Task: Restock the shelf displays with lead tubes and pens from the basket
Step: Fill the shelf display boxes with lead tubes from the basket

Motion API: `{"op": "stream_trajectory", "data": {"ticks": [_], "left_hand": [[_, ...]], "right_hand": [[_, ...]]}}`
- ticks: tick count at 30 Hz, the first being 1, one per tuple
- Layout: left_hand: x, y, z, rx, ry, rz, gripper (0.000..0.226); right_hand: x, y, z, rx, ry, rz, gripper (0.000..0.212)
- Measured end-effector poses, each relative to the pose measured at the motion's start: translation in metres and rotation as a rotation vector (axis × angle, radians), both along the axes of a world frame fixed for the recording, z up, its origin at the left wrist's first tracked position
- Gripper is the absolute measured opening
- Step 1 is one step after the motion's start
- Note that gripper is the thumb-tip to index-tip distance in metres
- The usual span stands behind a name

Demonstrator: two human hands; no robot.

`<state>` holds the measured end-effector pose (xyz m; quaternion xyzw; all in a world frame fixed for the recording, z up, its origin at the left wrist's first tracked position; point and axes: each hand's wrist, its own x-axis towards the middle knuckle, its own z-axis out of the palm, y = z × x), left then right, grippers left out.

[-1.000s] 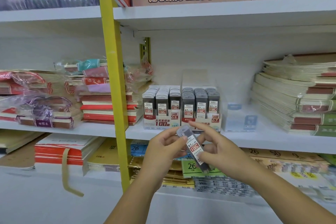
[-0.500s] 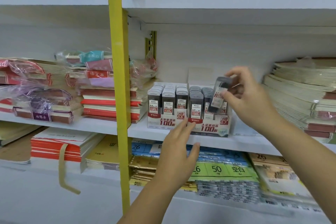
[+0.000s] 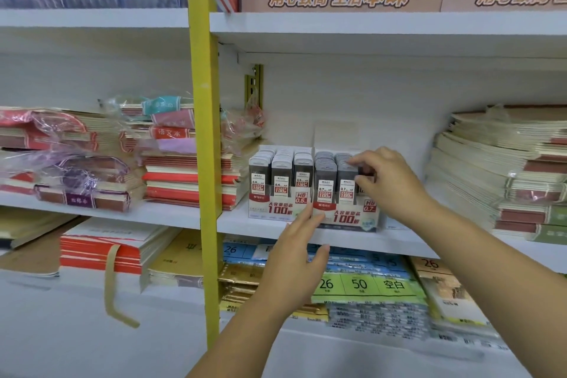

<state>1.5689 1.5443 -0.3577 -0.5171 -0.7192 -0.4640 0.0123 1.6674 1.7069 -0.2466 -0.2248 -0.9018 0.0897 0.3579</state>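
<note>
Right hand, centre-right of frame: fingers curled over the right-most column of the 0.7 display box, thumb and fingertips pinched on the top of a lead tube. Only a dark sliver of the tube shows between the fingers, the rest is hidden by the hand. Left hand, lower centre: fingers straight, holding nothing, fingertips touching the box's front panel, apparently to brace it. Delta: a second ago both hands held the tube in mid-air below and in front of the boxes; half a second ago the right hand had it tilted above the right column; now it's down at column level, level with the tops of the neighbouring tubes. Read: insertion nearly done, tube seating or just seated, can't confirm it's fully home. Next call is release and pull back without dragging adjacent tubes up. The 0.5 display box sits touching on the left, looks full. Both boxes stand at the front edge of the middle shelf, just right of the yellow upright. Notebook stacks sit on the same shelf at far right. Basket not in frame, so remaining stock unknown.
</note>
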Motion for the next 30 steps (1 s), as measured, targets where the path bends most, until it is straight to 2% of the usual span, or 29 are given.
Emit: {"op": "stream_trajectory", "data": {"ticks": [2, 5, 7, 10, 13, 17, 19, 23, 26, 30], "left_hand": [[0.003, -0.003, -0.003, 0.065, 0.001, 0.027, 0.048], [0.012, -0.013, -0.021, 0.089, -0.017, 0.05, 0.034], [0.017, -0.022, -0.048, -0.035, -0.072, 0.021, 0.027], [0.016, -0.036, -0.103, -0.413, -0.067, -0.074, 0.027], [0.01, -0.049, -0.165, -0.715, -0.121, -0.101, 0.029], [0.014, -0.06, -0.254, -0.884, -0.313, -0.041, 0.026], [0.02, -0.066, -0.295, -0.966, -0.395, -0.036, 0.031], [0.03, -0.074, -0.356, -1.032, -0.514, 0.03, 0.044], [0.034, -0.075, -0.39, -1.033, -0.599, 0.109, 0.051], [0.039, -0.073, -0.421, -1.02, -0.652, 0.259, 0.056]], "right_hand": [[0.004, -0.003, -0.007, 0.076, 0.082, -0.074, 0.038], [0.024, -0.017, -0.03, 0.014, 0.367, -0.01, 0.034], [0.041, -0.028, -0.066, -0.084, 0.483, 0.035, 0.025], [0.06, -0.042, -0.141, -0.319, 0.469, 0.029, 0.018], [0.07, -0.041, -0.228, -0.57, 0.273, -0.056, 0.023], [0.087, -0.033, -0.347, -0.844, -0.139, -0.189, 0.029], [0.098, -0.037, -0.402, -0.929, -0.314, -0.249, 0.029], [0.112, -0.052, -0.485, -1.055, -0.571, -0.214, 0.028], [0.107, -0.058, -0.527, -1.08, -0.712, -0.149, 0.034], [0.091, -0.06, -0.558, -0.912, -0.837, -0.136, 0.046]]}}
